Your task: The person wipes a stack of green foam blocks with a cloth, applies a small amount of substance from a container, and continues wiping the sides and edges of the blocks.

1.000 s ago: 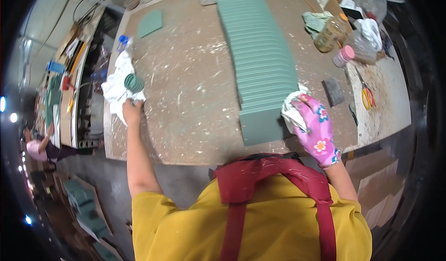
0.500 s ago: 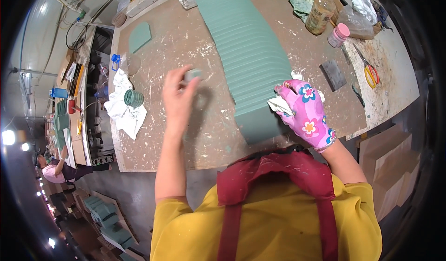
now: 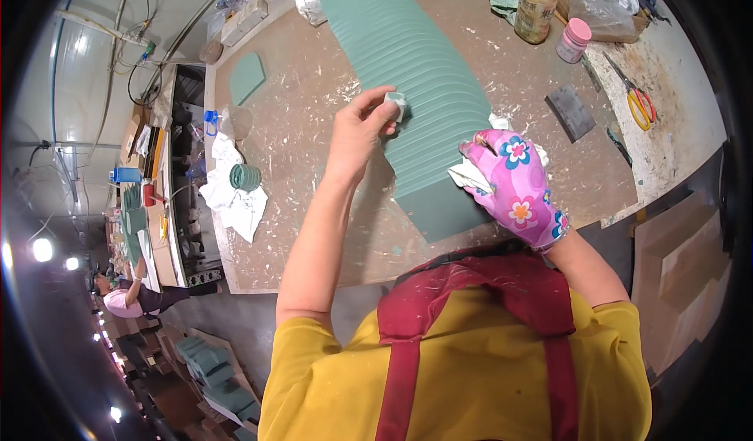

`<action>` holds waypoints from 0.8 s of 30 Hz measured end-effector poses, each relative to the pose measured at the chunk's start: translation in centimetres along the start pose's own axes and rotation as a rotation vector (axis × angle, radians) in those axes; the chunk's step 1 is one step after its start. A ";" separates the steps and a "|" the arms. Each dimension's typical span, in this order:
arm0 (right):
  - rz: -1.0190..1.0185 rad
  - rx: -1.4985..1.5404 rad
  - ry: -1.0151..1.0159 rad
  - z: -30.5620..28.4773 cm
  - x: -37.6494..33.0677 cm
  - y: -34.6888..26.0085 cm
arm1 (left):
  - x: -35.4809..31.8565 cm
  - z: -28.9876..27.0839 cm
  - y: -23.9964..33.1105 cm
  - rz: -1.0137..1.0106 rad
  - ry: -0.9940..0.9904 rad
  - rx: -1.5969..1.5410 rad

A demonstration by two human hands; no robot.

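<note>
A long row of overlapping green sheets (image 3: 416,60) lies fanned out across the table, from the far side toward me. Over its left edge, my bare left hand (image 3: 359,131) pinches a small pale grey-green pad (image 3: 398,107) between thumb and fingers. Whether the pad touches the sheets I cannot tell. My right hand (image 3: 514,182), in a pink flowered glove, is closed on a white cloth (image 3: 469,176) at the row's near right edge. Part of the cloth is hidden under the glove.
A green roll (image 3: 245,177) rests on white cloth (image 3: 235,209) at the left. To the right are a dark block (image 3: 571,113), scissors (image 3: 639,103), a pink-lidded jar (image 3: 574,41) and a bottle (image 3: 536,9). Another person (image 3: 125,300) works at a bench far left.
My left hand has moved right with the small pad, from above bare table to over the fanned sheets. My right hand keeps its place on the cloth. The view has shifted slightly.
</note>
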State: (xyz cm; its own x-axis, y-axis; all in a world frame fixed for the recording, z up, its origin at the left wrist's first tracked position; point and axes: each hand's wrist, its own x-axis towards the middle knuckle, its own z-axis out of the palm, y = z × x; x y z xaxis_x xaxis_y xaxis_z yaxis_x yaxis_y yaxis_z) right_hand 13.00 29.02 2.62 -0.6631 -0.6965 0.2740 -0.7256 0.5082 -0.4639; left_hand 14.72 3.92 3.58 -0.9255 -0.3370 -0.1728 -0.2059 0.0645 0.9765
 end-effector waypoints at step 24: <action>-0.006 0.003 0.006 0.2 0.2 0.1 | -1.3 3.4 1.1 0.751 -0.055 0.979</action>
State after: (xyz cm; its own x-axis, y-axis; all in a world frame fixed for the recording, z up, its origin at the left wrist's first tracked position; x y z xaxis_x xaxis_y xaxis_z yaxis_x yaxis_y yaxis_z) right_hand 12.84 28.85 2.48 -0.6597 -0.6968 0.2815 -0.7290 0.5024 -0.4649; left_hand 14.60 7.57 4.44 -0.9242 0.1254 0.3608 0.2528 0.9089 0.3316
